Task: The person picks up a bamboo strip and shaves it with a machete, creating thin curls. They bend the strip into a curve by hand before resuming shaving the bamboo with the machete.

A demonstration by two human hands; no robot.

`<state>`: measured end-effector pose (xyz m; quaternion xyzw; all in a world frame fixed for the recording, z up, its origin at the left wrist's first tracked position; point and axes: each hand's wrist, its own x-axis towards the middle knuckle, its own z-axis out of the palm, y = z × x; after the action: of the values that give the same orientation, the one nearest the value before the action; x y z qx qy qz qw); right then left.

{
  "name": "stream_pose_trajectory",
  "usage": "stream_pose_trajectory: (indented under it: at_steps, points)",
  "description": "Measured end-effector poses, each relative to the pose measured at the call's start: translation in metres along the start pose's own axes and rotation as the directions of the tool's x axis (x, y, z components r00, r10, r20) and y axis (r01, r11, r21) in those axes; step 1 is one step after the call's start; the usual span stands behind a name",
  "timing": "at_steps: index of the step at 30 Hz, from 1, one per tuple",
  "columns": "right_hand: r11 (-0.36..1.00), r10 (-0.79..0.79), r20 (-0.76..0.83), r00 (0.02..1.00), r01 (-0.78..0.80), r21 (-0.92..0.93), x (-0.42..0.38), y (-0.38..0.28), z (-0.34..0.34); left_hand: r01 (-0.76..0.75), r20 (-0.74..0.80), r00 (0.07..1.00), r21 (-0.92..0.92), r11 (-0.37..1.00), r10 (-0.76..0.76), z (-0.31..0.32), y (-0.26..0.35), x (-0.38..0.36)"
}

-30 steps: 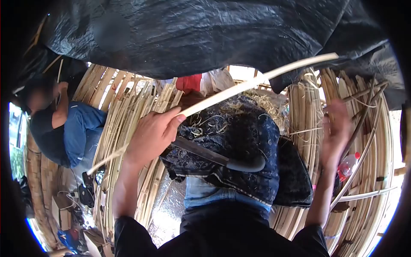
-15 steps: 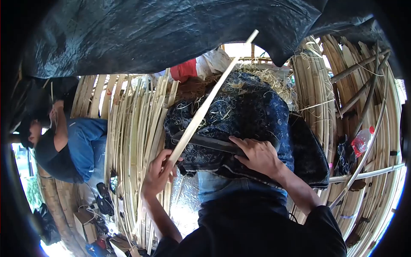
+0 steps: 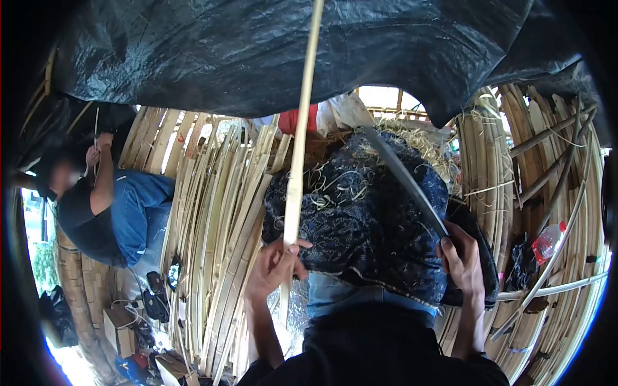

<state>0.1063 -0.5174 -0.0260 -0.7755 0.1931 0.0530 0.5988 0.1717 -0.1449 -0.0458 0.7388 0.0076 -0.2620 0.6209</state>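
My left hand (image 3: 273, 269) is closed round the lower part of a long pale bamboo strip (image 3: 297, 161), which stands nearly upright in the view and runs past the top edge. In my right hand (image 3: 462, 260) is the handle of a long knife (image 3: 405, 177), its dark blade pointing up and to the left, apart from the strip. A dark blue patterned cloth (image 3: 360, 219) covers my lap between the hands, with thin curly shavings (image 3: 331, 190) on it.
Split bamboo strips (image 3: 212, 225) lie in rows at left, and more (image 3: 486, 161) at right. A co-worker (image 3: 96, 199) sits at far left. Black sheeting (image 3: 257, 58) hangs overhead. A clear bottle with a red cap (image 3: 548, 241) is at right, near poles (image 3: 553, 135).
The knife has left the strip and swung to the right, its blade now raised. My left hand has tilted the strip more upright, and its lower end now shows below the hand.
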Motion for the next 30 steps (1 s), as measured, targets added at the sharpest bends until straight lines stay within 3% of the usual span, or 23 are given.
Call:
stream_pose_trajectory:
  at_steps: [1, 3, 5, 10, 11, 13, 15, 17, 18, 19, 23, 25, 26, 27, 29, 30]
  points:
    - [0.997, 0.048, -0.076, 0.996, -0.043, 0.065, -0.001, 0.004, 0.007, -0.051, 0.023, 0.998, -0.018, 0.999, 0.051, 0.007, 0.005, 0.006]
    - [0.988, -0.003, -0.024, 1.000, 0.007, 0.152, -0.002, -0.004, 0.012, -0.147, 0.074, 0.985, -0.092, 0.985, 0.154, 0.016, -0.002, 0.025]
    - [0.982, -0.062, -0.070, 0.996, 0.074, 0.175, -0.002, -0.008, 0.021, -0.229, 0.214, 0.927, -0.327, 0.917, 0.308, 0.026, 0.001, 0.041]
    - [0.963, -0.159, -0.177, 0.971, 0.192, 0.189, -0.011, -0.010, 0.023, -0.233, 0.326, 0.881, -0.333, 0.914, 0.343, 0.049, 0.044, 0.043]
    - [0.962, -0.167, -0.187, 0.968, 0.202, 0.186, -0.011, -0.009, 0.022, -0.225, 0.386, 0.844, -0.377, 0.899, 0.373, 0.048, 0.045, 0.045]
    - [0.890, -0.395, -0.264, 0.880, 0.438, 0.127, -0.010, -0.008, 0.020, -0.275, 0.491, 0.709, -0.468, 0.839, 0.506, 0.047, 0.042, 0.058]
    - [0.912, -0.324, -0.184, 0.928, 0.358, 0.200, -0.009, -0.015, 0.015, -0.173, 0.452, 0.753, -0.565, 0.806, 0.478, 0.057, 0.046, 0.062]
    - [0.961, -0.196, 0.003, 0.981, 0.192, 0.201, -0.001, -0.007, 0.012, -0.176, 0.475, 0.723, -0.575, 0.799, 0.502, 0.062, 0.050, 0.069]
    - [0.958, -0.263, 0.041, 0.964, 0.256, 0.131, -0.001, -0.011, 0.014, -0.120, 0.481, 0.748, -0.580, 0.806, 0.457, 0.067, 0.058, 0.067]
    - [0.981, -0.194, 0.073, 0.978, 0.192, 0.035, -0.003, -0.012, 0.014, -0.063, 0.486, 0.772, -0.583, 0.810, 0.410, 0.070, 0.064, 0.066]
    - [0.926, -0.360, 0.073, 0.930, 0.366, -0.099, 0.005, -0.013, 0.036, -0.116, 0.483, 0.819, -0.390, 0.913, 0.310, 0.077, 0.059, 0.054]
    - [0.862, -0.403, 0.095, 0.910, 0.413, -0.295, 0.013, -0.017, 0.051, 0.003, 0.354, 0.928, -0.311, 0.950, 0.113, 0.083, 0.052, 0.031]
    - [0.780, -0.521, 0.109, 0.846, 0.525, -0.342, 0.019, -0.022, 0.056, 0.027, 0.313, 0.946, -0.315, 0.949, 0.077, 0.086, 0.044, 0.025]
    - [0.785, -0.514, 0.118, 0.849, 0.522, -0.334, 0.024, -0.022, 0.062, 0.051, 0.271, 0.962, -0.319, 0.946, 0.040, 0.087, 0.037, 0.021]
    - [0.585, -0.700, 0.158, 0.697, 0.686, -0.432, 0.036, -0.019, 0.076, 0.081, 0.226, 0.974, -0.309, 0.948, -0.010, 0.090, 0.030, 0.012]
    - [0.556, -0.706, 0.201, 0.679, 0.707, -0.437, 0.042, -0.020, 0.082, 0.104, 0.189, 0.981, -0.299, 0.949, -0.048, 0.091, 0.027, 0.008]
